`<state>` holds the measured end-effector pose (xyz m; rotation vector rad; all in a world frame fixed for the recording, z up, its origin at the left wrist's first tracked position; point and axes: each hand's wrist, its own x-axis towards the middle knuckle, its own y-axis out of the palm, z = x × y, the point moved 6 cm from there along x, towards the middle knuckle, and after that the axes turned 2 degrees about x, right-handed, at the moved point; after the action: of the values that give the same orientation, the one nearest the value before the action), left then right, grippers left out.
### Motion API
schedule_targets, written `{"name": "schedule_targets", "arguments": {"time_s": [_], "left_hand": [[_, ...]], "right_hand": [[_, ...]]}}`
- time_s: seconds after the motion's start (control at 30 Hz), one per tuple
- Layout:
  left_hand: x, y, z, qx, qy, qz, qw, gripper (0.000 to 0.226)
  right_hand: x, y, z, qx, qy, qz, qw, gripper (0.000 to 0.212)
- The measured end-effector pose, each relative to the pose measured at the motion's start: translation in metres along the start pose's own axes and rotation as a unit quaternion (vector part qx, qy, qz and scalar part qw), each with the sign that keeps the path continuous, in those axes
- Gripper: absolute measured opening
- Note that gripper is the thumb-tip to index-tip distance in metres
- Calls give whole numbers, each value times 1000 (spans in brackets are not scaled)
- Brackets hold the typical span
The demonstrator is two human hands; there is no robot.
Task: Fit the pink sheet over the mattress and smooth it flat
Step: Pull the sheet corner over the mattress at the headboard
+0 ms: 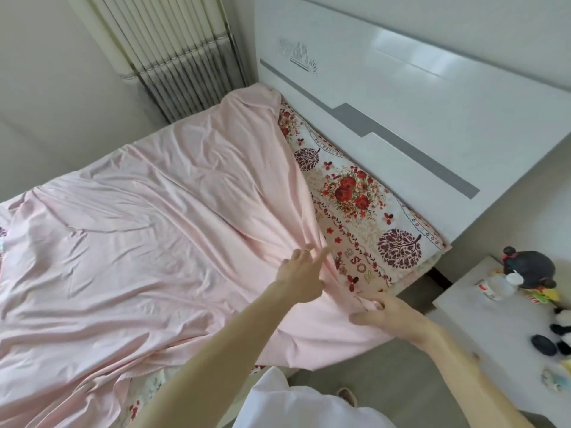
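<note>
"ROSE" in gold letters on floral mattress cover point(358, 267), headboard emblem point(298, 55) unreadable

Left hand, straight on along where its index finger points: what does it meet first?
The left hand points its index finger at the bunched edge of the pink sheet, so that fold likely comes first. Right beyond lies the uncovered floral mattress, then the white headboard. Height above the fabric is unclear.

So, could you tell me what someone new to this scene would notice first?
The rumpled pink sheet covers most of the flowered mattress, leaving a strip bare along the white headboard. In front, the right hand grips the sheet's edge, with the left hand on the bunched folds beside it.
</note>
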<state>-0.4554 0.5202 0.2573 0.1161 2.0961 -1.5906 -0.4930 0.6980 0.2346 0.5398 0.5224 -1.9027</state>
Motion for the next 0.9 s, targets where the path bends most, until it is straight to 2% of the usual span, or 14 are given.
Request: {"name": "schedule_targets", "arguments": {"time_s": [0.03,0.1,0.17,0.23,0.33,0.37,0.43,0.53,0.57,0.67,0.73,0.77,0.83,0.9], "left_hand": [[2,-4,-11,58,32,-8,998,79],[9,-8,-26,143,89,-4,986,61],[15,-18,-34,172,122,-16,977,39],[20,-37,-42,156,141,-71,975,30],[21,-59,-47,84,161,-167,969,32],[22,-64,-50,64,174,-197,963,32],[19,-68,-58,48,208,-243,946,31],[17,-61,-70,44,257,-265,929,30],[17,-58,-70,42,258,-259,930,29],[25,-51,-55,41,231,-256,938,30],[33,-42,-44,56,218,-212,951,29],[36,-34,-38,72,203,-155,964,30],[48,-13,-24,87,149,16,985,37],[61,6,-12,18,77,158,984,44]], "right_hand": [[-6,-1,6,-11,-11,13,1000,68],[-20,-9,26,-32,-52,14,998,44],[-32,-26,38,-1,-107,-3,994,56],[-42,-41,39,116,-85,9,990,69],[-26,-50,19,371,12,-5,929,54],[-16,-54,11,408,31,-20,912,50],[2,-50,3,405,52,-41,912,45],[25,-33,2,371,67,7,926,36],[31,-33,-1,349,75,-10,934,25],[41,-28,6,371,73,16,926,19],[39,-47,0,302,51,-70,949,18],[35,-59,0,258,33,-144,955,16],[24,-81,3,233,-14,-243,942,13],[16,-99,0,197,-44,-299,932,21]]}}
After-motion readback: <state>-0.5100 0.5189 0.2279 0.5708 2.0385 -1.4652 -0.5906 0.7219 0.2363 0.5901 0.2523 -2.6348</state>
